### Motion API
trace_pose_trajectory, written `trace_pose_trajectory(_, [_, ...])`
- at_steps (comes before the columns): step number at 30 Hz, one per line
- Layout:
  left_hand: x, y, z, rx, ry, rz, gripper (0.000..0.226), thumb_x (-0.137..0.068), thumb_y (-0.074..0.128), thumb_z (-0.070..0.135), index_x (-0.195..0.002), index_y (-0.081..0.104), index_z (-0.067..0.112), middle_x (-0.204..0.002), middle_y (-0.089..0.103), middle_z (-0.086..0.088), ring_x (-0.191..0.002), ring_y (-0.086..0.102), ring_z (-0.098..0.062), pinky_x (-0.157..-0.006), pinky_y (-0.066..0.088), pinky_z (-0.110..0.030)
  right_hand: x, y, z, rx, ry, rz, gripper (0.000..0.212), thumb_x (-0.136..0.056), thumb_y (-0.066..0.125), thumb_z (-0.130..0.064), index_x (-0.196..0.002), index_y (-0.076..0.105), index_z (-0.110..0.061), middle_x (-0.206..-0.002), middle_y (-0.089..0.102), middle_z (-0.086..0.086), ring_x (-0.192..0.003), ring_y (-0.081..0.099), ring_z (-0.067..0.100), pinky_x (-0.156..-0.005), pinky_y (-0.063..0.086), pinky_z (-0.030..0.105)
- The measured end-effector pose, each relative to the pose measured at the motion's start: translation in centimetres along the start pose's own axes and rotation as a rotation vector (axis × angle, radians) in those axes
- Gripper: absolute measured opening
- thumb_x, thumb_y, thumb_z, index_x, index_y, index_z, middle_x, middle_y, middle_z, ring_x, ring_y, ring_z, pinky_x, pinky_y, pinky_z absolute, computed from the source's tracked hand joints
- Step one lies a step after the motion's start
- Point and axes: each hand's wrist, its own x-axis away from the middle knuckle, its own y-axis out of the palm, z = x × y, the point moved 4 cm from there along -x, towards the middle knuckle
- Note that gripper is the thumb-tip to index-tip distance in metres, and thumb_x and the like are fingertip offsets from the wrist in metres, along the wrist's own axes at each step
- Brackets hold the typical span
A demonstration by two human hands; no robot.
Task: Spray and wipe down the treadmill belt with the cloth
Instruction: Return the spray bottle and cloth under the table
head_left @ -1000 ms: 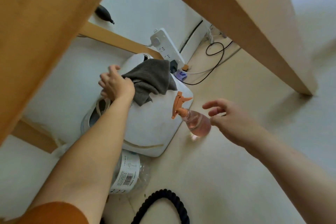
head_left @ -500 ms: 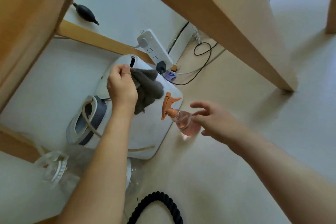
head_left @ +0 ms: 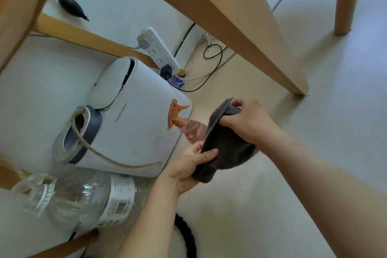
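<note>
Cloth [head_left: 227,145], dark grey, fuzzy, rumpled, lower folds drooping

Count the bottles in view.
2: spray bottle beside the white appliance, partly behind the grey cloth; large clear bottle lying lower left. More may be hidden.

A white appliance [head_left: 134,123] fills the middle-left of the view, with a beige strap [head_left: 109,158] looped through its grey handle opening [head_left: 83,132]. At its seven o'clock lies a clear plastic jug [head_left: 83,197] with a white cap [head_left: 39,195] and a barcode label [head_left: 119,201]. At the appliance's one o'clock a white power strip [head_left: 159,48] carries a black adapter [head_left: 166,70]. A black cable [head_left: 213,51] loops on the beige floor [head_left: 324,100] at the strip's three o'clock. A black rubber bulb [head_left: 70,7] lies at the appliance's eleven o'clock, beyond a wooden rail [head_left: 83,36]. A slanted wooden table leg [head_left: 240,27] crosses the top, with a second leg [head_left: 345,0] at its two o'clock. A black braided rope [head_left: 186,234] curls at the frame's six o'clock.
</note>
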Motion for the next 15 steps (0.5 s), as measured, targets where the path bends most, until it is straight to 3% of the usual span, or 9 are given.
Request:
trace_pose_trajectory(3, [-0.2,0.1,-1.3,0.108,-0.017,0.135,0.041,-0.090,0.062,0.040,-0.117,0.065,0.010,-0.110,0.070,-0.019,-0.094,0.067,-0.030,-0.090,0.053,-0.046,-0.2,-1.0,0.0,0.180,0.033,-0.121,0.071,-0.076,0.083,-0.040,-0.133,0.051,-0.012,-0.112,0.058,0.006,-0.099,0.056,0.023,-0.093,0.050,0.041])
trace_pose_trajectory(5, [-0.4,-0.2,-1.2,0.271,0.017,0.182,0.044,-0.100,0.045,0.044,-0.123,0.063,0.012,-0.115,0.070,-0.019,-0.099,0.068,-0.031,-0.085,0.057,-0.044,0.1,-1.9,1.0,0.345,0.121,-0.204,0.090,-0.071,0.085,-0.048,-0.139,0.044,-0.007,-0.124,0.056,0.009,-0.102,0.052,0.025,-0.093,0.048,0.040])
trace_pose_trajectory(8, [-0.7,-0.5,-1.4,0.388,0.066,0.226,0.047,-0.105,0.035,0.043,-0.122,0.062,0.009,-0.110,0.071,-0.016,-0.097,0.068,-0.027,-0.082,0.055,-0.038,0.1,-3.3,3.6,0.550,0.238,-0.274,0.076,-0.070,0.087,-0.046,-0.125,0.056,-0.002,-0.114,0.061,0.010,-0.100,0.057,0.028,-0.085,0.047,0.036])
trace_pose_trajectory(12, [-0.8,-0.1,-2.4,0.354,-0.018,0.267,0.040,-0.105,0.039,0.037,-0.122,0.061,0.009,-0.096,0.069,-0.012,-0.087,0.064,-0.023,-0.079,0.052,-0.035,-0.2,-3.7,6.5,0.650,0.262,-0.303,0.050,-0.070,0.088,-0.033,-0.107,0.070,-0.004,-0.100,0.068,0.009,-0.092,0.063,0.027,-0.083,0.054,0.038])
trace_pose_trajectory(15, [-0.5,0.1,-3.0,0.364,-0.067,0.272,0.040,-0.102,0.044,0.037,-0.124,0.061,0.009,-0.099,0.065,-0.013,-0.090,0.062,-0.024,-0.081,0.050,-0.037,0.0,-4.5,7.5,0.703,0.298,-0.316,0.046,-0.072,0.086,-0.040,-0.099,0.071,-0.007,-0.095,0.067,0.008,-0.085,0.061,0.024,-0.060,0.047,0.030])
